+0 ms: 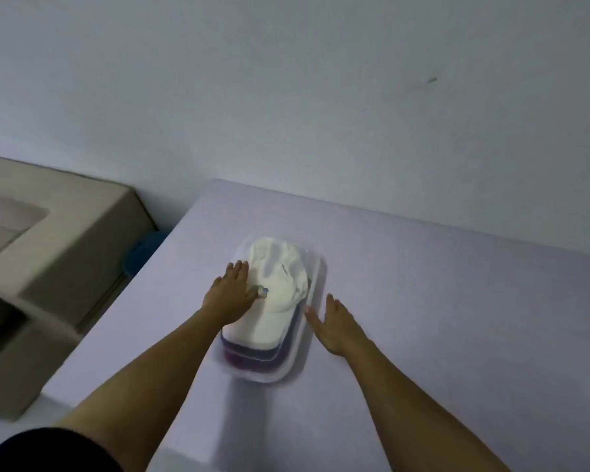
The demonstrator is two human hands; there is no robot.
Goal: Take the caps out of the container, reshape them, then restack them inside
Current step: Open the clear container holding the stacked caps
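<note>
**Removal step, judged at its start**

The left hand lay flat, fingers straight, on the crown of the soft white fabric cap, gripping nothing. That cap topped a stack of darker purple and red caps inside the clear oblong plastic container, which sat on the pale lilac tabletop between the two hands. The right hand was open too, palm down just beside the container's right wall; contact could not be told. Next, fingers would need to curl under the white cap's brim while the other hand steadied the container.
</note>
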